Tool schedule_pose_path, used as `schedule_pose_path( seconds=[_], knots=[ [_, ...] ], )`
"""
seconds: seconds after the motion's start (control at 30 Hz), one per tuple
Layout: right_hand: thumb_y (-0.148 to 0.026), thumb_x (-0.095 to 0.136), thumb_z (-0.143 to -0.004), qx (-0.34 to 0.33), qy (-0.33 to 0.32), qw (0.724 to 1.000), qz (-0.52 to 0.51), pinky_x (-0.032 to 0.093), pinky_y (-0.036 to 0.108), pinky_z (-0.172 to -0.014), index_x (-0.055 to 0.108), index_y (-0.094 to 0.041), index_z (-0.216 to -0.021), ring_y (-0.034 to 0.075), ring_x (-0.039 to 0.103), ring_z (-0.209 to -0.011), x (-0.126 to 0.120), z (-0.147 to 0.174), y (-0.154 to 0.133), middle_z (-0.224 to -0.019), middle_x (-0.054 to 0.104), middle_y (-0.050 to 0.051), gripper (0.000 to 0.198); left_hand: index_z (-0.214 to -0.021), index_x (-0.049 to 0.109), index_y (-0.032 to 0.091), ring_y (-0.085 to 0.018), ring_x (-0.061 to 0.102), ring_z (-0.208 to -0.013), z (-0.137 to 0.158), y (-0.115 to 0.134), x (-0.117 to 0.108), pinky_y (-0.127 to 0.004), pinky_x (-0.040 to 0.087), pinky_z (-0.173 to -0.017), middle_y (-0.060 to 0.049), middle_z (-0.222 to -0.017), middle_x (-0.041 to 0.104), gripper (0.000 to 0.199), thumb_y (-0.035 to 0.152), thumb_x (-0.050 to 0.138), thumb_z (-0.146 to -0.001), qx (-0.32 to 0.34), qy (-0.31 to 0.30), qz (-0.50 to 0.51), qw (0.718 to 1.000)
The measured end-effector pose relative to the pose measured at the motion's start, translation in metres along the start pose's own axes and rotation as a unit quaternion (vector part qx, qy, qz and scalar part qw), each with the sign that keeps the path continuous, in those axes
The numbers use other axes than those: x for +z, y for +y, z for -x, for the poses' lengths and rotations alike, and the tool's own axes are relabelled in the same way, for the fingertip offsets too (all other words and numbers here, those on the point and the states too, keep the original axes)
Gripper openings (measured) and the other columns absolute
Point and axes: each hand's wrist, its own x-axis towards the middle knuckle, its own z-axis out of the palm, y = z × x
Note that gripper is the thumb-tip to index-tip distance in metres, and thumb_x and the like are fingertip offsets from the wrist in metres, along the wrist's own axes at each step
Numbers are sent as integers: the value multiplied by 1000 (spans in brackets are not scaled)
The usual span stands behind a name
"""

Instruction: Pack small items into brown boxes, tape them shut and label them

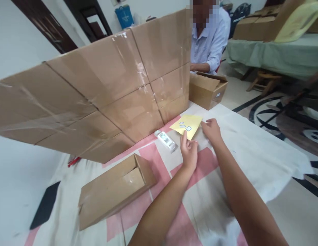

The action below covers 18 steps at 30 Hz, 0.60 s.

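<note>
A yellow sheet of paper (192, 122), marked with a few small outlined shapes, is held tilted above the table. My left hand (189, 153) pinches its near edge, the thumb underneath and a finger on the face. At the sheet's right edge, my right hand (212, 130) has its fingertips closed on the paper. Just left of my left hand, a small white item in clear plastic wrapping (166, 140) lies on the cloth; its kind cannot be made out.
A tall cardboard divider (118, 85) stands across the table. A closed cardboard box (110, 191) lies near left, with a dark flat object (45, 205) beyond it. Past the divider, a person in a light shirt (211, 37) sits behind an open cardboard box (206, 90).
</note>
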Motion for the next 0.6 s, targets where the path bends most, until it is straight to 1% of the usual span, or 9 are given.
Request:
schedule_pose_path(
  seconds=[0.07,0.13,0.2,0.23,0.3,0.33,0.43,0.5,0.6],
  knots=[
    [-49,60,-86,81,-125,979,-136,37,30,-44,60,-16,-92,18,56,-52,1,9,-7,-82,70,14,33,-142,56,27,-13,60,-81,-1,2,-5,-26,50,-72,-8,-120,65,69,33,78,-77,21,6,11,1000],
    [-50,63,-84,117,-230,935,-243,22,26,-38,57,-18,-78,11,43,-39,2,23,-15,-69,65,9,33,-142,55,22,-12,58,-73,-4,3,-8,-26,48,-70,-4,-96,66,66,35,75,-80,27,20,21,999],
    [-46,70,-80,87,-268,904,-322,18,23,-37,57,-18,-75,7,37,-37,3,36,-23,-63,61,4,31,-141,56,20,-11,54,-67,-8,4,-11,-25,47,-69,2,-77,57,62,36,71,-83,25,44,27,998],
    [-44,73,-78,57,-269,898,-343,18,23,-38,59,-17,-76,6,36,-38,3,41,-25,-61,60,2,30,-139,57,19,-10,52,-65,-9,5,-11,-25,46,-69,4,-73,52,60,37,70,-84,25,54,28,998],
    [-43,74,-79,11,-259,901,-347,19,22,-39,63,-16,-79,5,36,-39,2,47,-28,-61,60,1,29,-135,61,19,-10,50,-65,-11,7,-12,-25,46,-70,6,-71,47,55,37,70,-84,27,63,28,997],
    [-44,73,-81,9,-251,908,-335,19,22,-39,63,-16,-78,5,36,-38,2,48,-28,-59,59,0,30,-132,63,20,-10,50,-66,-11,8,-12,-25,46,-71,5,-72,48,53,37,71,-83,29,62,26,997],
    [-49,66,-86,74,-236,932,-265,17,22,-38,57,-18,-65,6,30,-34,3,47,-25,-45,49,-2,39,-128,67,20,-11,51,-68,-10,8,-13,-25,46,-72,4,-73,49,49,35,72,-81,34,57,15,998],
    [-51,59,-90,127,-262,932,-216,15,23,-38,53,-19,-59,6,28,-32,3,46,-24,-39,43,-3,46,-127,67,20,-11,51,-67,-10,7,-13,-26,45,-71,4,-72,49,49,35,72,-81,38,56,10,998],
    [-57,51,-93,168,-339,913,-151,16,23,-39,56,-17,-61,9,38,-35,2,50,-26,-49,58,5,51,-129,65,19,-11,47,-64,-12,4,-15,-25,42,-68,6,-68,45,49,36,70,-83,45,59,5,997]
  ],
)
